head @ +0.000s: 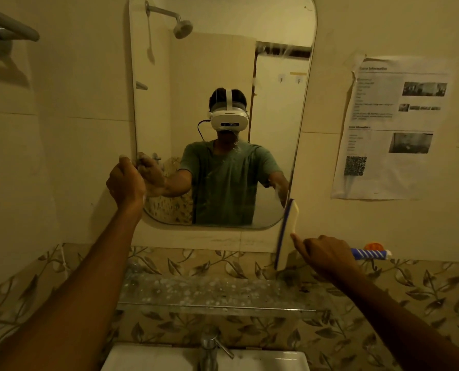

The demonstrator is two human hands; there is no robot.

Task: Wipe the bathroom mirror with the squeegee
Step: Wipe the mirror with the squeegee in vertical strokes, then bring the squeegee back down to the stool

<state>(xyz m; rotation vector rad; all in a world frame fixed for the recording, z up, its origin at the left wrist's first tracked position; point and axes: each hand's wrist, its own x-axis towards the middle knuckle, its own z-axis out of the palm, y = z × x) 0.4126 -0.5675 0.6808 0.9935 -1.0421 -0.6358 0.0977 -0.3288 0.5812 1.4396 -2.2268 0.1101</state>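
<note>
The tall rounded mirror (223,62) hangs on the cream tiled wall and reflects a person in a green shirt with a headset. My right hand (327,257) grips the squeegee (287,234) by its blue-and-white striped handle, which sticks out to the right. Its white and blue blade stands nearly upright beside the mirror's lower right corner, mostly over the wall below it. My left hand (126,182) is closed into a fist against the mirror's lower left edge; something pale shows at the fingertips, but I cannot tell what it is.
A glass shelf (217,293) spotted with white marks runs below the mirror. Under it are a chrome tap (209,349) and a white basin (148,360). A printed paper sheet (394,129) is stuck to the wall at right. A towel rail (9,28) juts out top left.
</note>
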